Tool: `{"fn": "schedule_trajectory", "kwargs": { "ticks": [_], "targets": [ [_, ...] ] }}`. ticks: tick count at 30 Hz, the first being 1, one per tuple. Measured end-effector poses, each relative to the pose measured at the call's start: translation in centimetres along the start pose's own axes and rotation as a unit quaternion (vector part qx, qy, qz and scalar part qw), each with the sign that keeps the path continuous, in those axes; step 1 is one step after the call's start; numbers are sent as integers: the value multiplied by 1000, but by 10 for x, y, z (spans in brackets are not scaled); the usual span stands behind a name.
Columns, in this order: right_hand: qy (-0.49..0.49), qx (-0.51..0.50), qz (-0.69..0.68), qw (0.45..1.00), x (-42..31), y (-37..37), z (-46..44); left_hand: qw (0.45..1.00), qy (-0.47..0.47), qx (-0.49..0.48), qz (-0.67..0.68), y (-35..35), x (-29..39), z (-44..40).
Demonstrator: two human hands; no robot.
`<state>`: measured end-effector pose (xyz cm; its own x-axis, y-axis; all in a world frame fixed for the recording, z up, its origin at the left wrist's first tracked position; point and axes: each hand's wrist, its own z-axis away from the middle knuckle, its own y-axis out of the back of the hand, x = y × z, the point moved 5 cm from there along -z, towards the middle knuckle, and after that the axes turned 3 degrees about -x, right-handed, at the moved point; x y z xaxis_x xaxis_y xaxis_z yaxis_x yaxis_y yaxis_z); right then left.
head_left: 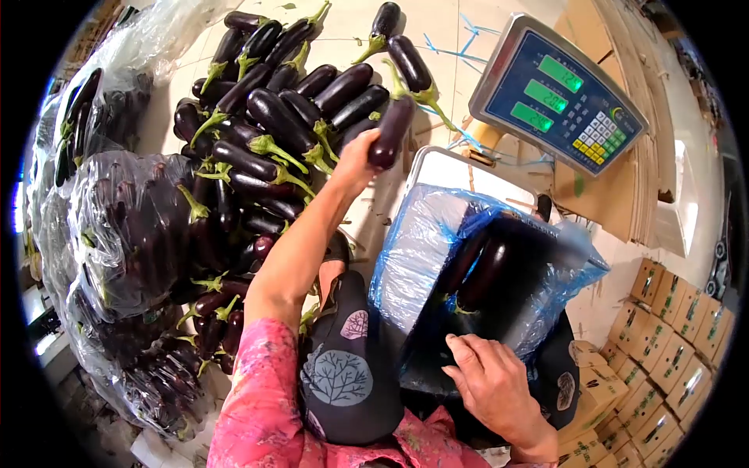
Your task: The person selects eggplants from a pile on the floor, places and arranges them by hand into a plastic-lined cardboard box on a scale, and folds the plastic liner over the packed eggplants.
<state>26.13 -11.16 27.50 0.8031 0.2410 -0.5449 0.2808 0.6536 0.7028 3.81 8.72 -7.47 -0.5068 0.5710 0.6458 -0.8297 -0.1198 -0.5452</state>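
My left hand (359, 164) is closed around the lower end of a dark purple eggplant (392, 129), its green stem pointing up and away from me. Beneath and beside that hand spreads a big heap of eggplants (281, 121) on the floor. A dark box lined with a blue plastic bag (413, 257) stands before me, with a few eggplants (488, 269) lying inside at its far end. Over the near end of this box hovers my right hand (495, 382), fingers loosely bent and thumb apart, with nothing visible in it.
A scale display (558, 97) with green lit digits and a keypad stands at upper right; its pale platform (452, 168) lies behind the box. Clear plastic (125, 226) wraps more eggplants at left. Stacked cartons (663, 343) stand at lower right, and blue straps (468, 43) litter the floor.
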Motion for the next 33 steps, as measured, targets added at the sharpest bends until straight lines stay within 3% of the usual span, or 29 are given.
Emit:
{"fn": "schedule_trajectory", "kwargs": {
  "ticks": [2,4,10,12,14,15,16,19,22,23,24,28,30,32,33],
  "targets": [
    [11,23,-14,1000,4,0,3,978,17,-112,176,-19,24,53],
    [27,51,-33,998,6,0,4,949,27,-101,296,-35,38,101],
    [-30,124,-341,931,26,9,-3,943,18,-192,272,-82,65,200],
    [-12,134,-494,859,30,11,-11,928,68,-265,253,-106,69,223],
    [65,182,-632,751,32,20,-22,952,87,-290,41,-134,75,238],
    [78,211,-621,750,27,31,-22,925,93,-368,-1,-162,87,251],
    [91,240,-610,750,22,42,-21,895,11,-379,-237,-178,100,250],
    [36,255,-528,809,28,55,2,847,-41,-361,-388,-195,98,252],
    [-32,245,-463,851,31,58,29,917,-36,-219,-331,-176,122,261],
    [-65,225,-387,892,32,56,37,939,-37,-183,-289,-156,123,257],
    [-74,220,-391,891,37,42,38,957,-38,-145,-246,-132,120,251],
    [-226,135,-198,944,56,-7,13,959,-36,-20,-282,-77,92,246],
    [-229,104,-146,957,66,-35,-7,947,-36,-9,-320,-55,75,246],
    [-250,62,-131,957,64,-48,-27,964,-15,4,-265,-12,41,232],
    [-219,93,-141,961,73,-59,-37,967,-4,21,-254,-10,36,235]
  ]
}}
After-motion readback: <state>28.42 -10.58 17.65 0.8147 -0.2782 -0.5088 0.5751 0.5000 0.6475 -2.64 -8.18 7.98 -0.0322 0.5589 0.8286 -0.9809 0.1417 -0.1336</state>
